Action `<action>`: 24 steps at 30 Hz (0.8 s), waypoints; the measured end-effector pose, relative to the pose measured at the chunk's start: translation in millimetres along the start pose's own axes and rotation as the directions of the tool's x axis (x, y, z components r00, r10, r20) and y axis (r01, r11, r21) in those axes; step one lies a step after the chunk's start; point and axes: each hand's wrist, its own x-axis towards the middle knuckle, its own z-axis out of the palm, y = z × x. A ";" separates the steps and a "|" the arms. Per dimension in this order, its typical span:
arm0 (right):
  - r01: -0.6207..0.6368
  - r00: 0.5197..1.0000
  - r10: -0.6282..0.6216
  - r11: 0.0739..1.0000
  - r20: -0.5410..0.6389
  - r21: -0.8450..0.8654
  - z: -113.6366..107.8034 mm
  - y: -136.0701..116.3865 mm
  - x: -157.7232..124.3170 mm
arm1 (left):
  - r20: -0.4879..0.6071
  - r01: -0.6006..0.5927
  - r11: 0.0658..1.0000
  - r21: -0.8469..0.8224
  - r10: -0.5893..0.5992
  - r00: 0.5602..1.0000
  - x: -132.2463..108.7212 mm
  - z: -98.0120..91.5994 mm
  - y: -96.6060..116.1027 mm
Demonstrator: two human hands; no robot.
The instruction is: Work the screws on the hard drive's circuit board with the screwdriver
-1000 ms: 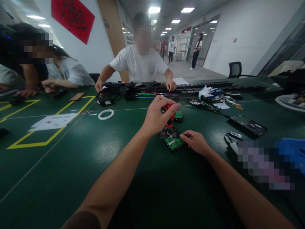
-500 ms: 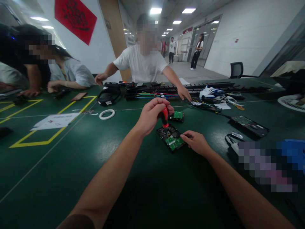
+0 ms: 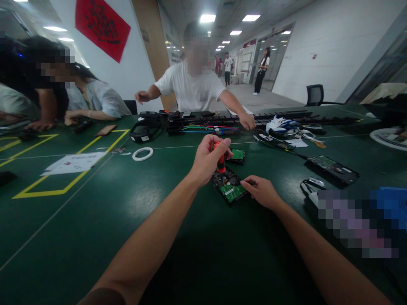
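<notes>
My left hand [image 3: 210,159] is closed around the handle of a red and black screwdriver [image 3: 221,165], held upright over a hard drive. The hard drive [image 3: 231,191] lies on the green table with its circuit board facing up. Whether the screwdriver's tip sits in a screw is too small to tell. At the drive's right edge, my right hand [image 3: 259,190] pinches the corner between thumb and fingers. Just behind, a second hard drive [image 3: 238,156] with a green board is partly hidden by my left hand.
Another hard drive [image 3: 332,167] lies to the right, near a cable. A white tape ring [image 3: 143,153] and a printed sheet [image 3: 74,163] are at left. Across the table [image 3: 178,254], a person in a white shirt [image 3: 197,89] reaches toward cables and gloves [image 3: 281,125].
My left hand has shifted slightly right and down, its thumb now over the top of the screwdriver handle. My right hand stays at the drive's edge.
</notes>
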 end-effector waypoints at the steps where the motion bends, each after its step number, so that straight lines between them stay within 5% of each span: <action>1: 0.003 1.000 -0.003 1.000 0.000 0.000 -0.2 -0.1 -0.1 | -0.002 0.004 1.000 0.006 -0.004 1.000 -0.1 -0.4 -0.1; 9: -0.001 1.000 0.001 1.000 -0.010 -0.020 -0.2 -3.1 -1.1 | 0.034 -0.076 0.981 0.181 0.071 0.997 2.6 -9.2 6.6; 18: 0.014 1.000 -0.014 1.000 -0.016 -0.024 -0.2 -0.9 -0.6 | 0.120 -0.027 0.998 0.053 0.020 0.993 3.6 -10.0 7.5; 24: 0.019 1.000 -0.020 1.000 -0.016 -0.023 -1.2 -3.4 -1.9 | 0.085 0.030 1.000 -0.007 -0.030 0.996 3.8 -6.5 8.9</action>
